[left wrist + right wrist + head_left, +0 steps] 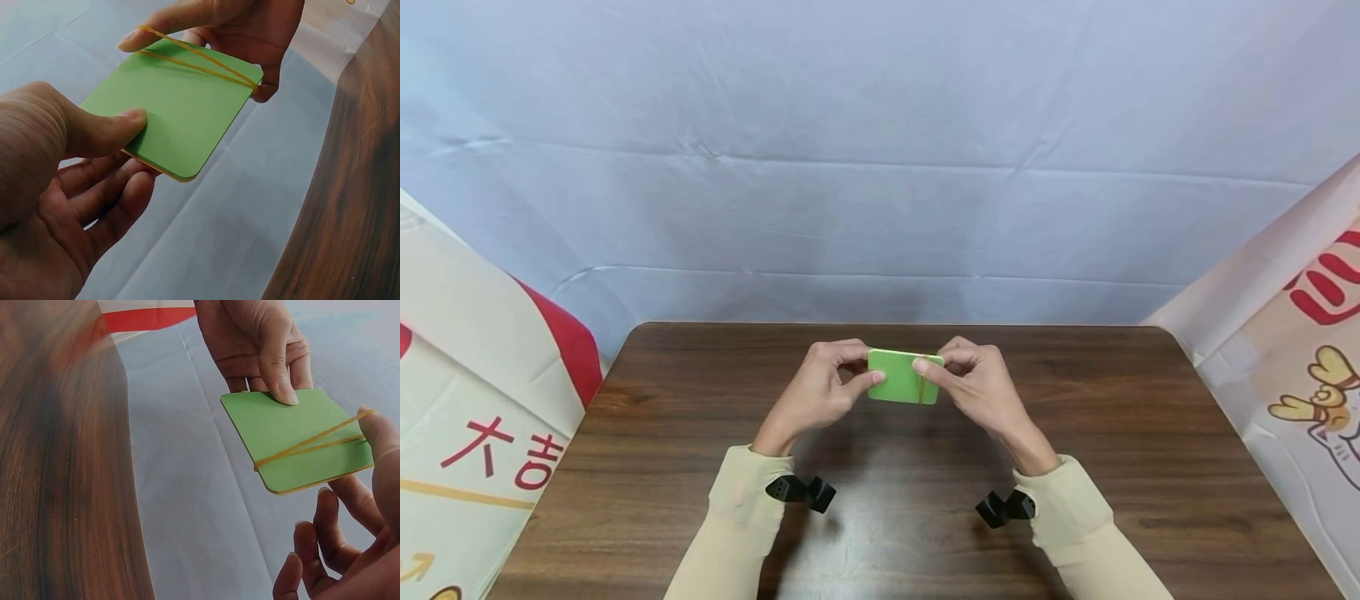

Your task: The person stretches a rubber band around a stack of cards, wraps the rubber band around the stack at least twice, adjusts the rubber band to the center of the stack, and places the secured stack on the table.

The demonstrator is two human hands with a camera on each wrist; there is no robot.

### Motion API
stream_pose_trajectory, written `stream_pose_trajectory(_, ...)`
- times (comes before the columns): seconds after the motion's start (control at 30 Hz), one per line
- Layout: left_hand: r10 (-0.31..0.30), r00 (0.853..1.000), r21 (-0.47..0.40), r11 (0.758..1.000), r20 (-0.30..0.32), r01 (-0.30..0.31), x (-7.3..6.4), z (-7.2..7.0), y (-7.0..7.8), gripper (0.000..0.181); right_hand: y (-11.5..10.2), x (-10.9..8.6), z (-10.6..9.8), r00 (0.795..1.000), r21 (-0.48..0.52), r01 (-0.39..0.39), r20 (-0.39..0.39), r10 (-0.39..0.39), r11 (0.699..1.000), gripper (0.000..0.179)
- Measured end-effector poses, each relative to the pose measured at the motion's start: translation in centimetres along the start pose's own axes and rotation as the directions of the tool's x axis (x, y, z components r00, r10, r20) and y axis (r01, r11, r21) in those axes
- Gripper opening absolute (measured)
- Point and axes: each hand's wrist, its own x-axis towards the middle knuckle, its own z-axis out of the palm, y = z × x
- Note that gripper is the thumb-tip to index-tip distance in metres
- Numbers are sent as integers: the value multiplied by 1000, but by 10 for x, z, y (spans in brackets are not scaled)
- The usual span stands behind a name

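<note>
A thin stack of light green cards [895,383] with rounded corners is held up over the table between both hands. My left hand [827,385] pinches its left side, thumb on the green face and fingers underneath. A yellow rubber band [312,442] runs around the stack near its right end. My right hand [983,387] is at that end, the band's loop caught on its thumb tip and drawn up off the card edge. In the left wrist view two strands of the band spread from one long edge toward that thumb. The right fingers lie partly hidden behind the stack.
The dark brown wooden table [662,467] lies beneath the hands. A pale cloth [880,217] hangs behind its far edge. Printed sheets with red lettering and cartoon figures hang at the left [497,417] and right [1285,375]. Each sleeve carries a small black wrist camera.
</note>
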Motion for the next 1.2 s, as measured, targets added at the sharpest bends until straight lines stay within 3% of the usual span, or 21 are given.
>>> stream_pose_trajectory(0.77,-33,999,0,999,-15,33,-1,2,1,9,1,0,1,1000,34,-19,-16,20,999,25)
stream_pose_trajectory(1.2,-52,999,20,998,-1,52,-1,2,-1,9,-3,4,-7,996,-27,-50,69,52,998,21)
